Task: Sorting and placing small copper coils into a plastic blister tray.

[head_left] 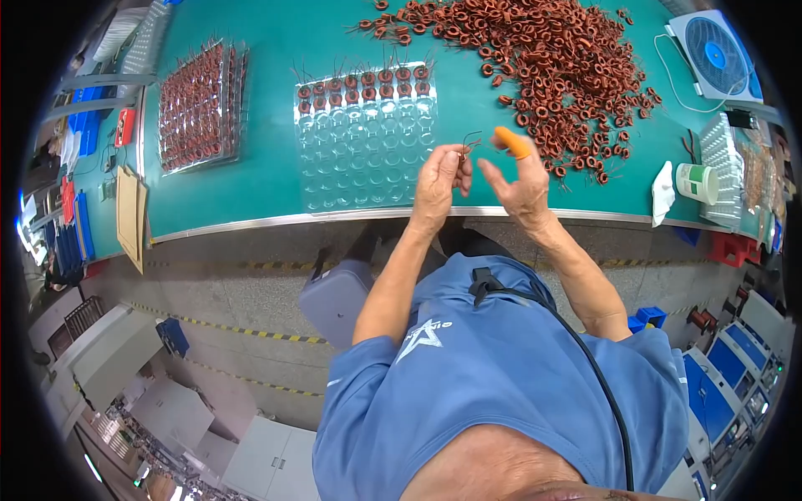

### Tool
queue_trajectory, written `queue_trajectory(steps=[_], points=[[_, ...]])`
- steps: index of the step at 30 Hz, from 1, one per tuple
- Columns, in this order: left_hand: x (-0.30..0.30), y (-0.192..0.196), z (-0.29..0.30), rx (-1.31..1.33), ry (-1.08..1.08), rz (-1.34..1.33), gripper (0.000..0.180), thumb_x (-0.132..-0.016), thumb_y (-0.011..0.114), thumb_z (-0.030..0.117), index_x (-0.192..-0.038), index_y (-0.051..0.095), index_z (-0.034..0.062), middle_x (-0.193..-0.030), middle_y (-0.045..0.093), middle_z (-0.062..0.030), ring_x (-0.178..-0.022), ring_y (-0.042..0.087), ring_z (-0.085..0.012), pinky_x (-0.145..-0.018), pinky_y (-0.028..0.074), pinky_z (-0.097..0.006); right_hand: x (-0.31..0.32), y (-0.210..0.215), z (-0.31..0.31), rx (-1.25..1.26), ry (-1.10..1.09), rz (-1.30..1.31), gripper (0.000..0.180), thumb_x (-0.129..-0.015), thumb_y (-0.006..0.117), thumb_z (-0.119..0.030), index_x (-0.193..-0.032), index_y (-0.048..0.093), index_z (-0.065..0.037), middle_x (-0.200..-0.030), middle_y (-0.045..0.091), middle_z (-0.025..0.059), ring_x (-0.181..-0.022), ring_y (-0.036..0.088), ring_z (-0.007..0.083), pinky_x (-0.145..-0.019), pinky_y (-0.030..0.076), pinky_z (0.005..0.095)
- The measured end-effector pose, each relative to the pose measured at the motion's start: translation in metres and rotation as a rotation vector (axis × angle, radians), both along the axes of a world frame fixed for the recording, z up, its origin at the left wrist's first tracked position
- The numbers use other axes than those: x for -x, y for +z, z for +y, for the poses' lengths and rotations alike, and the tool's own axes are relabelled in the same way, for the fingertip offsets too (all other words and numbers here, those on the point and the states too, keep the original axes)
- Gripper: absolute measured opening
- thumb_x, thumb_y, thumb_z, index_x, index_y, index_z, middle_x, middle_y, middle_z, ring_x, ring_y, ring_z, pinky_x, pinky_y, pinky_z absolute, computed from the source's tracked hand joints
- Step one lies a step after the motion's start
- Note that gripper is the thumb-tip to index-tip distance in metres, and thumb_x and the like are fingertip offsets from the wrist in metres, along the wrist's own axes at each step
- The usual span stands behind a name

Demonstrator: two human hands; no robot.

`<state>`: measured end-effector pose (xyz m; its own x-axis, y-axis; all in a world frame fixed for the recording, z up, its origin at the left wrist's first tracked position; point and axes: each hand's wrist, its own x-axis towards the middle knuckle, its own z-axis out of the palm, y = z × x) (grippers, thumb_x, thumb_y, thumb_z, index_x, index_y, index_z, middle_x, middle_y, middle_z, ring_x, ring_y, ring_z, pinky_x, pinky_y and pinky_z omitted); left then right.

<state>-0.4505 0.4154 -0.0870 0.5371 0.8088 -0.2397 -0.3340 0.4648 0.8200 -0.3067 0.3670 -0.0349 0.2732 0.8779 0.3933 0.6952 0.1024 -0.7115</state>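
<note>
Left hand (440, 179): raised over the near edge of the green bench mat (267, 42), fingers pinched narrow on a small copper-wound ring coil (464, 150) whose thin wire leads stick up.

Right hand (522, 184): just beside the left, palm turned inward, fingers spread wide and holding nothing; an orange finger cot (512, 142) caps one fingertip, close to the coil.

Clear blister tray (368, 134): directly beyond the hands, its far two rows filled with coils, the remaining pockets bare.

Loose coil heap (535, 58): far right of the mat, reaching almost to the right hand.

Filled tray (200, 104): far left, well apart.

White canister with green band (697, 182): right end, beside a white cloth (662, 192).

Small blue-and-white desk fan (717, 54): far right corner.

Metal bench edge (292, 221): runs under the wrists; bare mat lies between the two trays.
</note>
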Motion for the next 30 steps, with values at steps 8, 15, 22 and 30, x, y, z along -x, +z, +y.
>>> queue_trajectory(steps=[8,15,22,30], points=[[-0.001,0.024,-0.008,-0.107,-0.18,0.116,0.036,-0.101,0.046,0.033,-0.108,0.057,-0.0003,-0.077,0.058,-0.0065,-0.064,0.057,-0.0136,-0.057,0.048,-0.025,-0.022,0.006,-0.003,0.452,0.021,0.662,0.026,-0.09,0.066,-0.022,-0.1,0.066,0.002,-0.076,0.067,0.0043,-0.065,0.059,0.0083,-0.06,0.047,0.0235],[-0.005,0.051,-0.028,-0.178,-0.214,0.227,0.027,-0.093,0.058,0.01,-0.117,0.047,0.0026,-0.087,0.056,-0.0039,-0.067,0.052,-0.0076,-0.054,0.044,-0.02,-0.034,0.01,-0.015,0.574,0.169,0.994,0.024,-0.09,0.064,-0.022,-0.095,0.065,0.001,-0.077,0.064,0.0042,-0.069,0.058,0.0097,-0.064,0.047,0.0224],[-0.008,0.067,-0.04,-0.48,-0.194,0.468,0.026,-0.091,0.059,0.01,-0.113,0.049,0.0022,-0.089,0.064,-0.0143,-0.076,0.064,-0.0256,-0.069,0.051,-0.035,-0.042,0.015,-0.021,0.586,0.2,0.792,0.026,-0.09,0.064,-0.027,-0.087,0.067,-0.001,-0.079,0.064,0.0021,-0.071,0.058,0.0108,-0.066,0.046,0.0265],[-0.009,0.073,-0.048,-0.592,0.071,0.637,0.024,-0.09,0.059,0.01,-0.113,0.056,0.0012,-0.088,0.065,-0.0194,-0.078,0.065,-0.031,-0.068,0.051,-0.038,-0.024,0.031,-0.025,-0.237,0.175,-0.345,0.012,-0.076,0.072,-0.01,-0.08,0.063,-0.003,-0.086,0.062,0.0061,-0.078,0.059,0.0229,-0.071,0.044,0.0377]])
